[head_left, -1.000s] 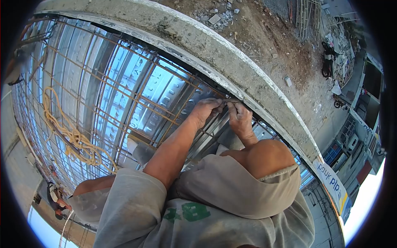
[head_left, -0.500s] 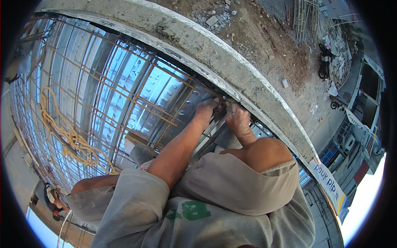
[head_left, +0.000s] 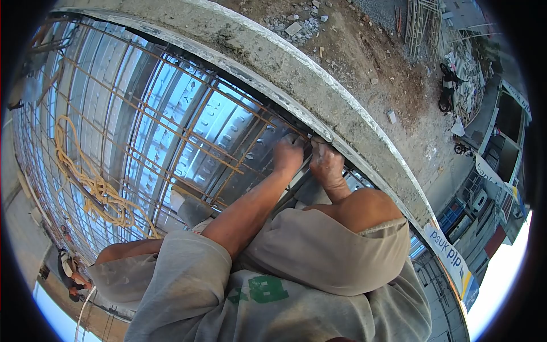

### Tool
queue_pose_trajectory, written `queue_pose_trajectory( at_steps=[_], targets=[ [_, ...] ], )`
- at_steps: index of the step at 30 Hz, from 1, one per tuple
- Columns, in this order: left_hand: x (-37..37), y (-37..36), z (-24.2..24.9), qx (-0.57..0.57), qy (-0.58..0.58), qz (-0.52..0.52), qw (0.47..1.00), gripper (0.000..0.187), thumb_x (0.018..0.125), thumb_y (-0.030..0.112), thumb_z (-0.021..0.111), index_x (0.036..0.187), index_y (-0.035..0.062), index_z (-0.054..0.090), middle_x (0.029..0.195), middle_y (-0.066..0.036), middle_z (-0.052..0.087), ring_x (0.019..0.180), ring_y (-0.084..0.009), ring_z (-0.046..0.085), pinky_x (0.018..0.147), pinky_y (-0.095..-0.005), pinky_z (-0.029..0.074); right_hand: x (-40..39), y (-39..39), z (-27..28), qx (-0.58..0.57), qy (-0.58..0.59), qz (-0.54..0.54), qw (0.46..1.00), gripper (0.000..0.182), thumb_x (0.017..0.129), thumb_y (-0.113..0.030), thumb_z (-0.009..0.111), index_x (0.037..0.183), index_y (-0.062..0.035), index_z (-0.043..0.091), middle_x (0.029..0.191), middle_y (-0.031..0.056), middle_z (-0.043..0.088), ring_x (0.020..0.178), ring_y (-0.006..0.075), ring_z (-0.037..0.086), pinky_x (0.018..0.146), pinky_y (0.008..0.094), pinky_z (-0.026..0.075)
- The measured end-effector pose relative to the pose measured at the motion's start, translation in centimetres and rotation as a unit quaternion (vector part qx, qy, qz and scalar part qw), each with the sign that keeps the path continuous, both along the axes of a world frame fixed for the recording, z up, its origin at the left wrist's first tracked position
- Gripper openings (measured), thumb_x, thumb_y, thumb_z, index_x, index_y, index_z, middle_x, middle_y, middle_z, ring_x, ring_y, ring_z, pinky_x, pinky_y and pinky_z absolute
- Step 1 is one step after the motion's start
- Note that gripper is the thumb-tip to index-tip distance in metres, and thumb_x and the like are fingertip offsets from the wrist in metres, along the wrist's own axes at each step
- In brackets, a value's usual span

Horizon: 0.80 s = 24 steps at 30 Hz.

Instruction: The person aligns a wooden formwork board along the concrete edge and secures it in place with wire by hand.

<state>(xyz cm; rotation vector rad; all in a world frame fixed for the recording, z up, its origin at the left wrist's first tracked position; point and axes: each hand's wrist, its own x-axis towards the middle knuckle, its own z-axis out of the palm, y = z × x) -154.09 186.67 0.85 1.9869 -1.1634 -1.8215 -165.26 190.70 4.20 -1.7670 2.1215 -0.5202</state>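
Both my hands work close together at the inner side of the concrete edge beam (head_left: 273,74), by the end of the rebar mesh (head_left: 188,134). My left hand (head_left: 289,151) is closed, with its fingers curled near the bar ends. Just right of it, my right hand (head_left: 327,163) is also closed, knuckles up, touching the beam's inner edge. Whatever lies in the fingers of either hand is hidden or too small to make out. Under the mesh lies ribbed metal decking (head_left: 219,122). My bent knee (head_left: 367,211) rises in front of the right forearm.
A coiled yellow rope (head_left: 102,196) lies on the mesh at left. Another person (head_left: 73,273) is at the lower left. Beyond the beam, the ground far below holds rubble (head_left: 293,28), a motorcycle (head_left: 445,94) and stacked scaffold frames (head_left: 421,28). A banner (head_left: 447,248) hangs at right.
My left hand has turned, its back now facing up more, and its fingers are tucked nearer the beam. My right hand has barely moved.
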Motion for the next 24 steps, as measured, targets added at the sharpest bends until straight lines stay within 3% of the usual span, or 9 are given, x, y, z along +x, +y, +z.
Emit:
queue_pose_trajectory(
  at_steps=[3,7,10,12,15,19,21,24],
  targets=[
    [-0.2,0.4,1.6,-0.097,0.008,-0.03,0.995,0.023,0.08,0.022,0.062,0.087,0.001,0.068,0.085,-0.02,0.067,0.082,-0.0373,0.064,0.072,-0.0401,0.049,0.0,0.4,-0.2,0.015,0.038,0.009,0.999,0.021,0.074,-0.009,0.062,0.095,-0.0079,0.066,0.09,0.0145,0.064,0.085,0.0348,0.061,0.076,0.0427,0.049],
    [0.3,0.2,1.9,-0.091,0.057,-0.028,0.994,0.024,0.079,0.022,0.063,0.09,0.0009,0.068,0.088,-0.019,0.067,0.082,-0.0341,0.065,0.073,-0.037,0.049,-0.1,0.6,-0.9,0.042,0.015,0.016,0.999,0.026,0.071,-0.01,0.063,0.097,-0.0082,0.066,0.092,0.0145,0.064,0.087,0.035,0.061,0.078,0.0433,0.048],
    [1.1,-0.3,1.6,-0.079,0.151,-0.02,0.985,0.025,0.08,0.023,0.063,0.094,0.0021,0.069,0.089,-0.017,0.068,0.081,-0.027,0.066,0.073,-0.0333,0.049,0.0,0.4,-0.6,0.031,0.015,-0.003,0.999,0.029,0.069,-0.011,0.063,0.098,-0.0085,0.066,0.093,0.0146,0.064,0.089,0.0349,0.061,0.081,0.0441,0.048],
    [1.4,-0.6,1.5,0.006,0.184,-0.032,0.982,0.023,0.084,0.021,0.064,0.096,0.0016,0.068,0.091,-0.012,0.068,0.083,-0.0141,0.06,0.076,-0.0284,0.046,0.0,0.2,-0.2,0.029,0.023,-0.007,0.999,0.025,0.072,-0.013,0.063,0.097,-0.0087,0.066,0.093,0.0146,0.064,0.091,0.0345,0.061,0.083,0.0444,0.047],
    [1.8,-0.9,0.8,-0.014,0.202,-0.052,0.978,0.024,0.084,0.022,0.065,0.097,0.0023,0.069,0.093,-0.009,0.068,0.083,-0.0108,0.058,0.077,-0.0267,0.045,-0.1,-0.3,0.6,0.016,0.009,0.017,1.0,0.026,0.076,-0.015,0.06,0.101,-0.0089,0.065,0.096,0.0158,0.064,0.092,0.0356,0.061,0.083,0.0447,0.047],
    [2.0,-0.7,-0.8,0.019,0.254,-0.025,0.967,0.027,0.084,0.023,0.066,0.102,0.0024,0.069,0.097,-0.007,0.068,0.086,-0.0114,0.058,0.079,-0.0258,0.045,-0.5,-0.6,0.5,0.05,0.08,0.093,0.991,0.031,0.08,-0.016,0.057,0.109,-0.007,0.063,0.099,0.0191,0.064,0.093,0.0369,0.061,0.084,0.0455,0.047],
    [2.1,-0.5,-1.5,0.102,0.302,-0.007,0.948,0.034,0.084,0.026,0.068,0.107,0.001,0.067,0.101,-0.006,0.067,0.091,-0.0126,0.057,0.084,-0.0262,0.044,0.3,-1.1,1.8,0.111,0.13,0.038,0.985,0.034,0.079,-0.015,0.057,0.111,-0.0043,0.06,0.098,0.0229,0.063,0.091,0.0375,0.061,0.083,0.0463,0.047],
    [2.1,-0.4,-1.9,0.099,0.321,0.008,0.942,0.04,0.084,0.028,0.069,0.112,-0.0001,0.064,0.106,-0.006,0.065,0.096,-0.0142,0.057,0.088,-0.0274,0.043,0.5,-0.7,1.9,0.161,0.17,0.027,0.972,0.032,0.078,-0.014,0.057,0.107,-0.0028,0.06,0.094,0.0233,0.063,0.088,0.0362,0.063,0.08,0.046,0.049]
  ],
)
